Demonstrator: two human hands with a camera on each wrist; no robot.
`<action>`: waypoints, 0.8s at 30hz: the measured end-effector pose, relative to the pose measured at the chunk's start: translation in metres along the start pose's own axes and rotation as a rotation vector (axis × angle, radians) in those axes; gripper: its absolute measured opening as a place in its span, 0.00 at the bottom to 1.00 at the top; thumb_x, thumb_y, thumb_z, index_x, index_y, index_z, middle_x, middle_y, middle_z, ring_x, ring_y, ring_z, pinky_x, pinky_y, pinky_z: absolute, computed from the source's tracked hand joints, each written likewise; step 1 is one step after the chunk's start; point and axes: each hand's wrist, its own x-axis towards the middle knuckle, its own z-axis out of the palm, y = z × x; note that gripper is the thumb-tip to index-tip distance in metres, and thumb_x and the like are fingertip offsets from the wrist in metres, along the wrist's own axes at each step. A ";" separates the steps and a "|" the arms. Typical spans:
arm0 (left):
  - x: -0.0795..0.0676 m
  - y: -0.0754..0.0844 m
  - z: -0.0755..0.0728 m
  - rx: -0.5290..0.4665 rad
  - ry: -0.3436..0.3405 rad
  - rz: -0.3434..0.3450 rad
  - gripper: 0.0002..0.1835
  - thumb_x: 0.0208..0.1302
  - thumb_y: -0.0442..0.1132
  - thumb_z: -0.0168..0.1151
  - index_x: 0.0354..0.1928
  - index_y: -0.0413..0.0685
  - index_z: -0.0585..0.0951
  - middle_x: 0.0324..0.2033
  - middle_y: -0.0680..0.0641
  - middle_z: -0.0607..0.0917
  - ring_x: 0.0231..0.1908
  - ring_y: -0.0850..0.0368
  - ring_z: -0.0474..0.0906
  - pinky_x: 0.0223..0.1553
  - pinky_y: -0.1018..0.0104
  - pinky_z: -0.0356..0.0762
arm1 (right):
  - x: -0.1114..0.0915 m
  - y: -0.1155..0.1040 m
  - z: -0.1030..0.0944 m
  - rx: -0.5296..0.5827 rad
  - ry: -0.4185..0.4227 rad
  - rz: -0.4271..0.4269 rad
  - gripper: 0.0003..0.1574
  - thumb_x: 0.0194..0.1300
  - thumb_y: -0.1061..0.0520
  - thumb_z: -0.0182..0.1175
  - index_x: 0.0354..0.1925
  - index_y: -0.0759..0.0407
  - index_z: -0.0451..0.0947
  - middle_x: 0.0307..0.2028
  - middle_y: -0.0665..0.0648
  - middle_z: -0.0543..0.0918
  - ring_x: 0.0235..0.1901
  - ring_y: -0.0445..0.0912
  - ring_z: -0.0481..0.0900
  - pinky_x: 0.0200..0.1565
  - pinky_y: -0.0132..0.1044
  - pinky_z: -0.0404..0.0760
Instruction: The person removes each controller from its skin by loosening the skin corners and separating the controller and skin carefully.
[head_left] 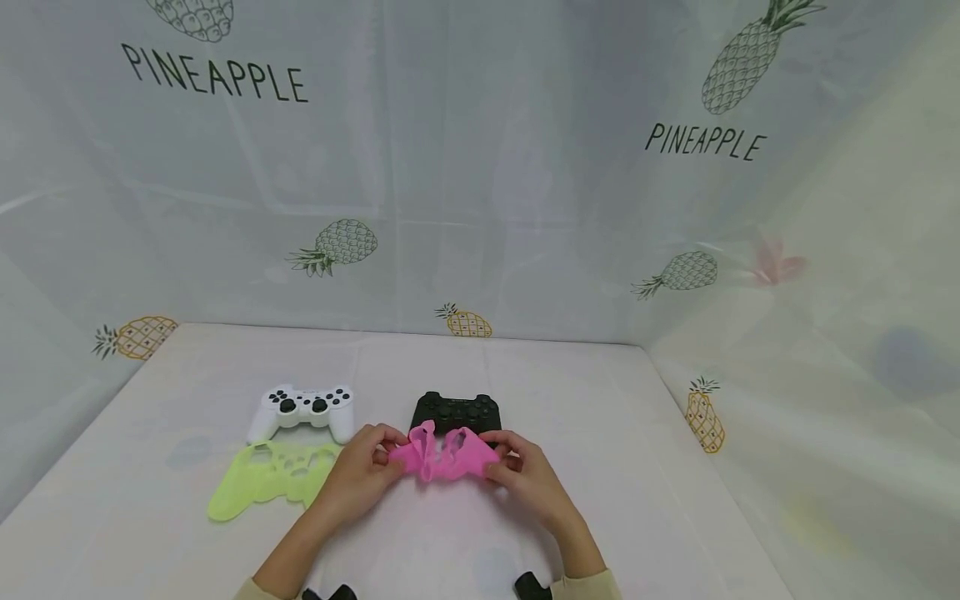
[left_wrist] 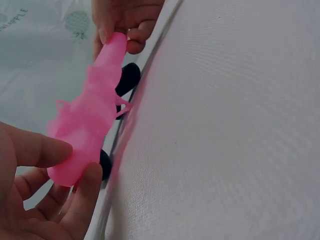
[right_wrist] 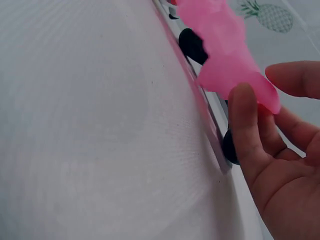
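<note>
A floppy pink silicone controller cover (head_left: 450,457) is stretched between both hands. My left hand (head_left: 363,468) pinches its left grip between thumb and fingers; in the left wrist view that end of the pink cover (left_wrist: 75,160) lies between thumb and forefinger. On the other end, my right hand (head_left: 525,475) pinches the right grip, with the thumb along the cover (right_wrist: 232,65) in the right wrist view. Just behind it a black game controller (head_left: 456,410) lies on the table, its lower part hidden by the cover.
To the left, a white game controller (head_left: 302,408) lies on the white table (head_left: 637,500). In front of it is a yellow-green silicone cover (head_left: 255,483), partly behind the left hand. A curtain printed with pineapples (head_left: 510,208) hangs along the table's back and sides.
</note>
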 end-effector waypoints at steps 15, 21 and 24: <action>0.000 -0.004 0.003 0.126 -0.071 0.104 0.08 0.72 0.37 0.69 0.44 0.64 0.84 0.30 0.60 0.78 0.34 0.62 0.73 0.40 0.67 0.73 | 0.000 0.003 0.004 -0.102 -0.037 -0.014 0.18 0.73 0.60 0.67 0.59 0.57 0.80 0.37 0.55 0.82 0.30 0.44 0.81 0.31 0.35 0.84; -0.001 -0.001 0.002 0.086 -0.048 0.069 0.15 0.74 0.30 0.63 0.52 0.63 0.84 0.32 0.56 0.78 0.36 0.60 0.73 0.41 0.65 0.73 | 0.000 0.002 0.003 -0.151 -0.008 -0.028 0.16 0.75 0.59 0.65 0.59 0.53 0.81 0.37 0.55 0.83 0.28 0.44 0.81 0.32 0.36 0.85; -0.002 0.003 0.001 0.063 -0.056 0.064 0.19 0.75 0.29 0.61 0.58 0.62 0.82 0.36 0.55 0.77 0.38 0.59 0.73 0.42 0.64 0.73 | 0.000 0.002 0.003 -0.144 0.016 -0.031 0.15 0.75 0.59 0.65 0.58 0.53 0.81 0.37 0.56 0.83 0.29 0.45 0.82 0.32 0.37 0.86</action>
